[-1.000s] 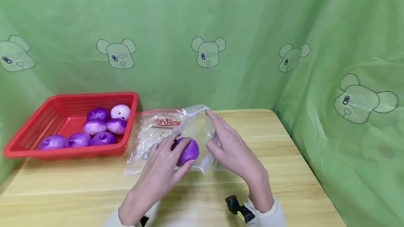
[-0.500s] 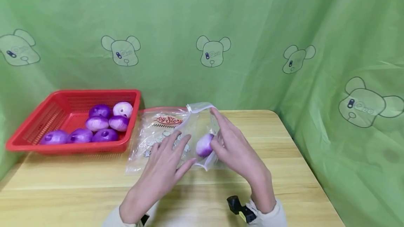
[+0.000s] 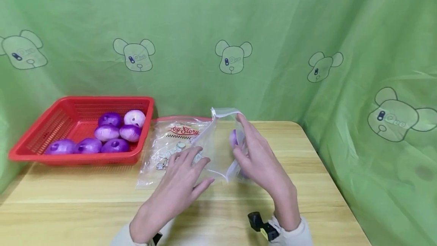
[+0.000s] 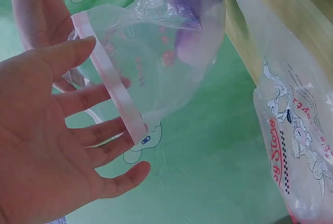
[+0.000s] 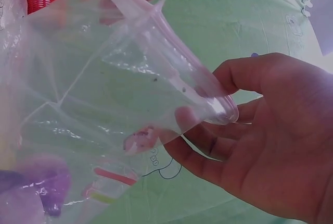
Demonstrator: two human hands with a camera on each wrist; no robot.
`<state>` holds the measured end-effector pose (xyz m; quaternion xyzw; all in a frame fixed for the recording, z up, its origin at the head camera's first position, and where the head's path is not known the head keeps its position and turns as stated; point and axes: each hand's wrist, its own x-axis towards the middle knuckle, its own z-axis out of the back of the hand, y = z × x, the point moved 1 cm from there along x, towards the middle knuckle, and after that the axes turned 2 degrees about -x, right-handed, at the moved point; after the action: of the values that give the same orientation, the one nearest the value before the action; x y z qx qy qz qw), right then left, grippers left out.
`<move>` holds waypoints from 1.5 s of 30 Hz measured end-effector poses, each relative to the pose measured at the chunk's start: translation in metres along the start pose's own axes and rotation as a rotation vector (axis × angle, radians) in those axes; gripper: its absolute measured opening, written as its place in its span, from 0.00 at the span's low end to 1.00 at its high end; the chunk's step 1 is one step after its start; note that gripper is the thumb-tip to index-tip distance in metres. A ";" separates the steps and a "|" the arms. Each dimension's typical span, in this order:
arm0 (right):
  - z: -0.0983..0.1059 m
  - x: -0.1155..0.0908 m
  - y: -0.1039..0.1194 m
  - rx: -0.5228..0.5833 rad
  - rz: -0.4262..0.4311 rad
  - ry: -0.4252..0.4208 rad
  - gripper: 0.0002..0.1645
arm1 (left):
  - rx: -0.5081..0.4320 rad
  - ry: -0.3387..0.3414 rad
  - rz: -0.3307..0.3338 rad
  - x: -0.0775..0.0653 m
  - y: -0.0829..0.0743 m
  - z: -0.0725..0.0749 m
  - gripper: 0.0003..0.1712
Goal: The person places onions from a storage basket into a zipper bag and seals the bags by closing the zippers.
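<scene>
The right hand (image 3: 261,160) is pinching the rim of the clear zip bag (image 3: 218,151), a hold the right wrist view is showing better than the head view; the left hand (image 3: 181,181) is hovering at the mouth, fingers loosely spread, gripping nothing. The left wrist view is revealing blurred purple shapes (image 4: 192,47) through the plastic, and the purple onion (image 3: 233,138), at the opening half a second ago, is now sitting deeper inside, partly hidden.
</scene>
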<state>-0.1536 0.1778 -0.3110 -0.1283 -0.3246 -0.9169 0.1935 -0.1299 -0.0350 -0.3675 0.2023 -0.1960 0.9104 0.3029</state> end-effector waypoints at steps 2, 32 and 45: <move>0.001 0.000 -0.002 0.001 0.007 -0.018 0.47 | -0.011 -0.023 -0.030 0.000 0.000 0.000 0.23; -0.004 0.004 -0.004 -0.039 0.020 -0.013 0.46 | -0.139 -0.237 -0.020 0.003 0.038 0.040 0.18; -0.004 0.005 -0.005 -0.030 0.012 -0.017 0.46 | -0.152 -0.280 0.058 -0.002 0.065 0.050 0.25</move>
<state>-0.1608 0.1779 -0.3152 -0.1411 -0.3116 -0.9194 0.1944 -0.1568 -0.1077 -0.3410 0.2982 -0.3102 0.8643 0.2604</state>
